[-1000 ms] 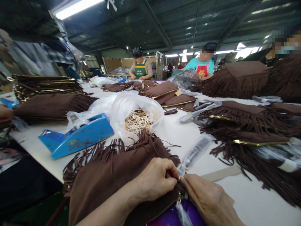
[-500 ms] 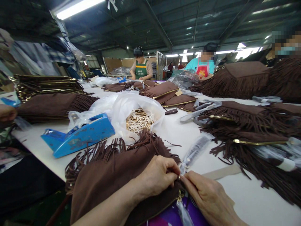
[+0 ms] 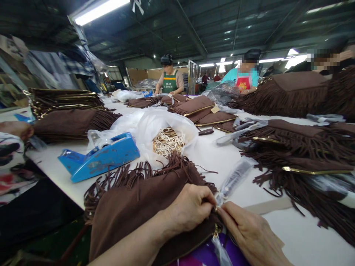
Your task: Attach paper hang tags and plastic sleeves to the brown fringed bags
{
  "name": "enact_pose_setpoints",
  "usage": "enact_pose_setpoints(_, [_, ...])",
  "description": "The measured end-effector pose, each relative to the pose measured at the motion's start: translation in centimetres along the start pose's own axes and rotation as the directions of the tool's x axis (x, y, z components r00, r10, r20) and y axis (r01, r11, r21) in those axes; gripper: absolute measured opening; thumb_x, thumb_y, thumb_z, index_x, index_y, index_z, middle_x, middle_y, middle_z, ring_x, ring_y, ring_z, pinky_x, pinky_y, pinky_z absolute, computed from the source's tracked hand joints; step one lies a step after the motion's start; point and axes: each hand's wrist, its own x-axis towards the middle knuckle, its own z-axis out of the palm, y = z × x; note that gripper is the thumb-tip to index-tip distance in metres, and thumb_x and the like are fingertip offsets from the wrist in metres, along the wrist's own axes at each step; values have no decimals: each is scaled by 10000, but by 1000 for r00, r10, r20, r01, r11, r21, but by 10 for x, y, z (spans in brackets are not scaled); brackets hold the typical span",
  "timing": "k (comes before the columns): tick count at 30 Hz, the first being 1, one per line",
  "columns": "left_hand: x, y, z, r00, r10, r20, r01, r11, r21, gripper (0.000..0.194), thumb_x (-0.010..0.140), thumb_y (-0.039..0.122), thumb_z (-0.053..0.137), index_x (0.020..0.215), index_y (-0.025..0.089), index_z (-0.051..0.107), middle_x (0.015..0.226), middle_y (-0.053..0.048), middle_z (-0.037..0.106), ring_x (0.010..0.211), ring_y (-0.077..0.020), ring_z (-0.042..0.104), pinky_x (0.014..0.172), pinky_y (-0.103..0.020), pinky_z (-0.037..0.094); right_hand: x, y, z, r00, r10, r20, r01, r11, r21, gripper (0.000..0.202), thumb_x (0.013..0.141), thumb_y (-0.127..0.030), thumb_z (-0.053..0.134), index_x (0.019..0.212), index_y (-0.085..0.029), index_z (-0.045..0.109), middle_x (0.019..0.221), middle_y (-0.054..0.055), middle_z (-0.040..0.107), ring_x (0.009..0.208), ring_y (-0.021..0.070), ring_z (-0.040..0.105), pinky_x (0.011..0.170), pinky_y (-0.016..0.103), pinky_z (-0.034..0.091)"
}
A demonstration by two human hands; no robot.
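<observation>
A dark brown fringed bag (image 3: 130,210) lies in front of me with its fringe toward the far side. My left hand (image 3: 191,205) rests across it, fingers pinched at the bag's right corner. Opposite it, my right hand (image 3: 248,229) pinches at the same spot, thumb and fingertips almost touching the left ones. A small shiny metal fitting (image 3: 215,208) shows between the fingertips, partly hidden. Just beyond it lies a plastic-wrapped strap (image 3: 235,177). Below the hands, a gold zipper pull (image 3: 216,231) hangs with a plastic-wrapped tassel (image 3: 221,251).
A blue tape dispenser (image 3: 102,159) stands at left. Behind the bag, a white plastic bag (image 3: 144,125) holds strung tags (image 3: 168,142). Brown fringed bags (image 3: 299,147) are piled at right, more (image 3: 63,122) at left. Co-workers stand across the table; another person's hand (image 3: 16,129) is at far left.
The whole view has shifted slightly, so things sit further right. Both hands keep their pinch at the bag's corner. More of the neighbour's patterned sleeve shows at left.
</observation>
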Motion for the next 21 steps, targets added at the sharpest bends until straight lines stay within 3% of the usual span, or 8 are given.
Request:
enact_pose_setpoints(4, [0,-2,-3,997,-49,57,55,992,-111,288,637,62,451,832,121,655,537,29,589,484,-90,551,468,-154,393,1,-1,-1,1000,-12,1,12,1000,-11,273,913,-310,369,672,-256,486,509,-56,594,416,129,580,394,228,342])
enact_pose_setpoints(8, [-1,-1,-6,996,69,58,-69,998,-1,260,670,59,479,830,139,668,619,9,639,554,-90,579,527,-151,411,1,-1,-1,1000,-19,-4,19,1000,-16,296,924,-314,338,669,-256,476,522,-51,604,422,124,589,376,215,345])
enact_pose_setpoints(12, [-2,-2,-8,968,228,102,-242,958,155,236,739,64,493,855,153,679,771,-26,681,718,-114,619,664,-165,444,1,0,1,1000,-22,4,22,999,-25,323,928,-333,321,648,-257,461,499,-56,588,387,118,573,357,213,343])
enact_pose_setpoints(15, [-3,-5,-6,934,331,134,-357,849,391,195,808,118,457,843,139,648,790,-47,656,711,-135,602,637,-201,449,-1,1,2,999,-3,36,3,1000,-22,321,929,-343,322,657,-258,472,499,-57,583,408,123,586,376,209,371])
enact_pose_setpoints(18, [-4,-8,-2,879,441,182,-451,646,616,184,820,130,398,780,136,578,735,-40,607,600,-143,540,529,-246,413,-1,1,2,999,4,54,-3,1000,-3,312,928,-342,330,669,-259,483,507,-58,585,426,126,593,394,210,384])
enact_pose_setpoints(21, [-5,-9,1,832,515,207,-493,513,702,142,807,123,388,760,145,520,703,-30,568,561,-145,488,497,-267,383,0,1,0,998,4,58,-5,1000,16,297,925,-335,339,678,-258,484,511,-57,586,432,129,592,401,215,385])
